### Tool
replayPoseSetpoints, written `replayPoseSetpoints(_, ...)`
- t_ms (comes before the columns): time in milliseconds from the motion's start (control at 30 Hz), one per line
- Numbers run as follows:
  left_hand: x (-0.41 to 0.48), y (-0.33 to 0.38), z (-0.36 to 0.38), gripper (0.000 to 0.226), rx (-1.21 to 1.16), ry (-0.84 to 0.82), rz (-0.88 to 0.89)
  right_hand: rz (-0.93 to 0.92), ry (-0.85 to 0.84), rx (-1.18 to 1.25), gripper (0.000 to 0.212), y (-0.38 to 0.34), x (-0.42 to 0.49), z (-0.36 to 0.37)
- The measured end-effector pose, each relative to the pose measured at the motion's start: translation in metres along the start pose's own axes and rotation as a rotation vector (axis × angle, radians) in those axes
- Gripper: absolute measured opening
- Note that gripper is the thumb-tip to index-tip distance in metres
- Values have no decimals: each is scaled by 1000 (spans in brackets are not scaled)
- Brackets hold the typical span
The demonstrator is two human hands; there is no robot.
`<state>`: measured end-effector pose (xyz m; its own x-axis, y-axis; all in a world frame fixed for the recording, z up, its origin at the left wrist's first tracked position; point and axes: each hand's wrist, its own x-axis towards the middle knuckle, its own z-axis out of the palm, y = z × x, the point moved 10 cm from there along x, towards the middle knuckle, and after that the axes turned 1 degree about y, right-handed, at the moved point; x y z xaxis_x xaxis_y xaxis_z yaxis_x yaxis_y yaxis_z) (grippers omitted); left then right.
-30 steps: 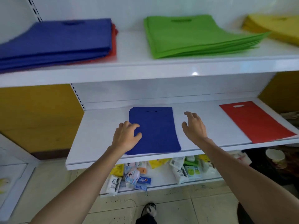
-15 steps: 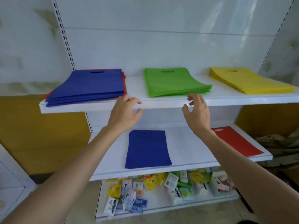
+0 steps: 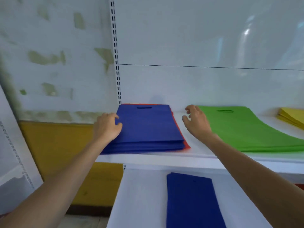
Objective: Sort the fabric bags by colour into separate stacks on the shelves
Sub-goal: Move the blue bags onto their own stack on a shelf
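On the upper shelf [image 3: 148, 157] lies a stack of blue bags [image 3: 148, 127] with red bags [image 3: 186, 145] showing under its right and back edges. My left hand [image 3: 107, 126] touches the stack's left edge, fingers loosely curled and thumb on the top bag. My right hand [image 3: 196, 122] hovers with spread fingers and holds nothing, over the bare strip between the blue stack and the green stack [image 3: 246, 129]. A yellow stack [image 3: 292, 117] sits at the far right. A single blue bag [image 3: 192, 201] lies flat on the lower shelf [image 3: 139, 203].
A slotted upright [image 3: 116, 63] runs up the white back panel just behind the blue stack. Left of the shelving are a yellow wall band [image 3: 57, 145] and a leaning white panel [image 3: 14, 162]. A sliver of red [image 3: 300, 186] shows at the lower shelf's right edge.
Both hands rose from the lower shelf to the upper one. The left hand reached the blue stack's left edge; the right came beside its right side. The view moved up and closer.
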<state>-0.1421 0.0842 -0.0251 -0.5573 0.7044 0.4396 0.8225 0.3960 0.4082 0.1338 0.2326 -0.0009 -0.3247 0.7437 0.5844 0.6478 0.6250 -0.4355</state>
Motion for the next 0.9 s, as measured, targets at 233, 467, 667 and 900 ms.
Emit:
replayPoseSetpoints(233,41,-49,28,24,-104,-109,-121,348,-176,27,50,13,39,86)
replayPoseSetpoints(467,57,-32,26,20,-167,4,20,436,-203,16,33,33,52,105)
replayPoseSetpoints(667,55,-14,26,28,-179,-23,64,339,-93,-80,11,23,47,86)
replayPoseSetpoints(900,31,44,4,26,-166,8,292,153,77,76,46,15,25,17)
